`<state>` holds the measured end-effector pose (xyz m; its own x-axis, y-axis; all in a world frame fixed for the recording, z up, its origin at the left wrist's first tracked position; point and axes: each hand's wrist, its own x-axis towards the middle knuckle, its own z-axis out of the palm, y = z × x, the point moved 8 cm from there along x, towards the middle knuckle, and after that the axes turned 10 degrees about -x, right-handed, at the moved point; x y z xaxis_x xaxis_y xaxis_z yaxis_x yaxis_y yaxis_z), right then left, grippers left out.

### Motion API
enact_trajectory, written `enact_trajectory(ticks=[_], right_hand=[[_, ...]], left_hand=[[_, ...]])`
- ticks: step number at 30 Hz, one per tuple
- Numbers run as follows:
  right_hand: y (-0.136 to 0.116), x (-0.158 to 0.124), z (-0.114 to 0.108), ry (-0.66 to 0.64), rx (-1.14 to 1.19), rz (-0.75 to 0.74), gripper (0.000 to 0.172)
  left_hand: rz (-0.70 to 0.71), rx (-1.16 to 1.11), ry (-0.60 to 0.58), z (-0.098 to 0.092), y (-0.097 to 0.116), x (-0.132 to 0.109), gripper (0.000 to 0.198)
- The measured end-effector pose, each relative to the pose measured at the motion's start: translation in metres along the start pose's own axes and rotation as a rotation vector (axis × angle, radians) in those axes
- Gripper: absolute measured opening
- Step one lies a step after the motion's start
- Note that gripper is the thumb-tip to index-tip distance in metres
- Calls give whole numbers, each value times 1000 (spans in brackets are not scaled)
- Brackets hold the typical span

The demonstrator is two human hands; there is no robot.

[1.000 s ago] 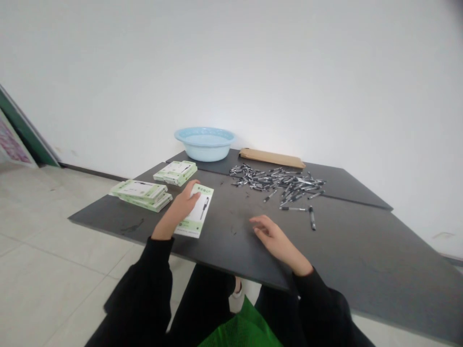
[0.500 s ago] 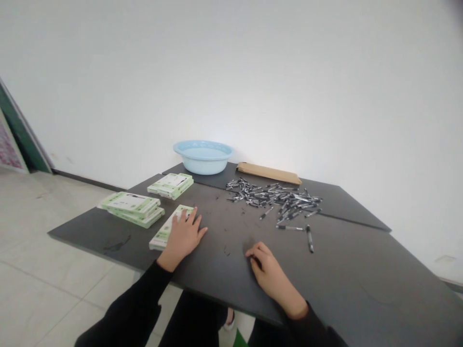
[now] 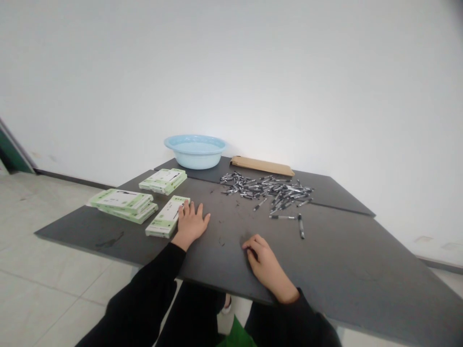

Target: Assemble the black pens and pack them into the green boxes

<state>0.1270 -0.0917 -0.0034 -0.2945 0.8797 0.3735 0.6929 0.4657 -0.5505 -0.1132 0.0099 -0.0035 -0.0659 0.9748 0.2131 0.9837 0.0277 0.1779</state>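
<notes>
My left hand (image 3: 192, 223) lies flat on the dark table (image 3: 343, 260), fingers spread, its fingertips at the right edge of a white-and-green box (image 3: 167, 216). My right hand (image 3: 264, 260) rests on the table nearer me, fingers curled under, with nothing visible in it. A pile of black and silver pens (image 3: 269, 189) lies beyond both hands, with one pen (image 3: 300, 226) apart at its near side.
A stack of white-and-green boxes (image 3: 123, 204) sits at the left and another box (image 3: 163, 180) lies behind it. A light blue basin (image 3: 196, 151) and a brown envelope (image 3: 262, 165) are at the far edge by the white wall.
My left hand laid the box down flat and slid off to its right side, fingers now spread on the table. My right hand curled its fingers. The view shifted.
</notes>
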Motion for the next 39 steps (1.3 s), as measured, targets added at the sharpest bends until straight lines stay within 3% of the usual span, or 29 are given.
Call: enact_trajectory(ticks=[7,17,20,23,25,28,30,33,36,39], right_hand=[[4,1,1,0,15,-13,27],[6,6,-4,37,17,32,25],[29,10,-29,139,29,205,23],[70,6,-88,346,-117,429,22],[99,3,-130,415,-293,568,25],[141,1,-170,322,-553,797,40],[165,3,-171,136,-630,892,51],[188,4,-154,-93,-654,941,54],[201,2,-145,-150,-663,924,42],[209,2,-149,-134,-648,871,35]], left_hand=[[-80,-22,6,0,-28,19,65],[-59,-20,10,-3,-23,19,63],[-46,-21,11,-1,-23,18,62],[-60,-44,22,0,-21,17,60],[-43,-81,65,-6,-11,17,55],[74,-168,156,-22,25,22,49],[173,-257,144,-28,57,32,43],[311,-505,17,-20,102,51,36],[406,-715,-64,-1,129,64,28],[447,-804,-125,21,136,69,26]])
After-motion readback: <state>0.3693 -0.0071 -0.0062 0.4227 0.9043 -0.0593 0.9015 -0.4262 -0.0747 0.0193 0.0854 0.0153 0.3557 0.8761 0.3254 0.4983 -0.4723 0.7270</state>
